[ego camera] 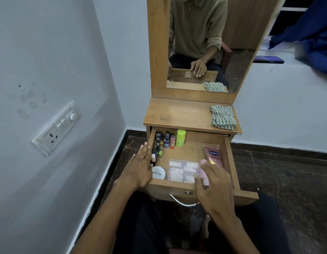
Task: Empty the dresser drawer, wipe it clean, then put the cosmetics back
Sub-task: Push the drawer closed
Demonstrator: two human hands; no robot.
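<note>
The wooden dresser drawer is pulled open. Inside it, several small nail polish bottles stand along the left wall, beside a lime green container. A round white nail polish remover tub lies at the front left, a clear packet of sachets in the middle, a pink Vaseline tube at the right. My left hand rests flat on the drawer's left edge, fingers straight. My right hand curls round a pale pink bottle at the drawer's front right.
A folded green striped cloth lies on the right of the dresser top, below the mirror. A wall with a switch panel stands close on the left. Dark floor surrounds the dresser; a blue fabric hangs at the upper right.
</note>
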